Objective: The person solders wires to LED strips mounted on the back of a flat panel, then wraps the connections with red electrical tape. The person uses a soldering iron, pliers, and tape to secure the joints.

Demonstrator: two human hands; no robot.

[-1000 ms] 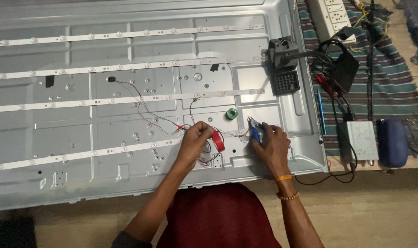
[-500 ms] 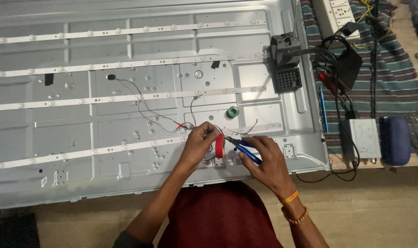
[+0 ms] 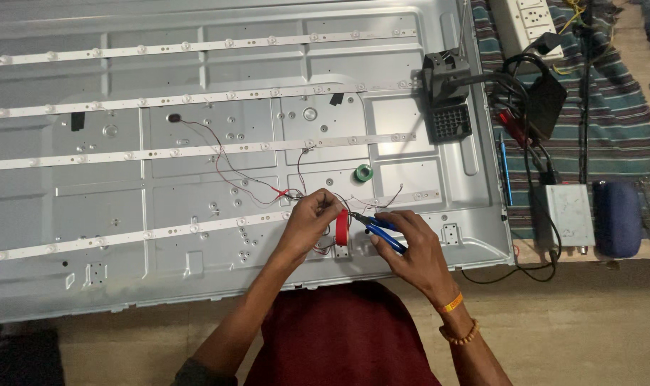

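In the head view, a person is leaning over a large grey metal television back panel (image 3: pixel 196 236) lying flat, its white LED strips (image 3: pixel 196 150) running across it in rows. The left hand (image 3: pixel 309 223) is resting low on the panel near the front edge, its fingers curled narrowly and pinching thin wires (image 3: pixel 225 161) that are trailing up and left across the metal toward a small dark hole. A red roll of tape (image 3: pixel 341 227) is standing on edge between the two hands, just beside the left fingers; whether the left hand is touching it cannot be told. The right hand (image 3: pixel 414 246) is sitting just to the right, its fingers wrapped around the blue handles of a pair of pliers (image 3: pixel 375 227), whose tip is pointing left toward the pinched wires. An orange band and a beaded bracelet are circling the right wrist. A small green tape roll (image 3: pixel 364 173) is lying on the panel above the hands, well apart from them. At the panel's right edge a black grid-faced block (image 3: pixel 450 121) is sitting under a black clamp-like part. Off the panel, on a striped cloth (image 3: pixel 625 129), a white power strip (image 3: pixel 528 21), a black adapter with cables (image 3: pixel 546 100), a grey metal box (image 3: pixel 571 214) and a dark blue case (image 3: pixel 616 218) are lying.
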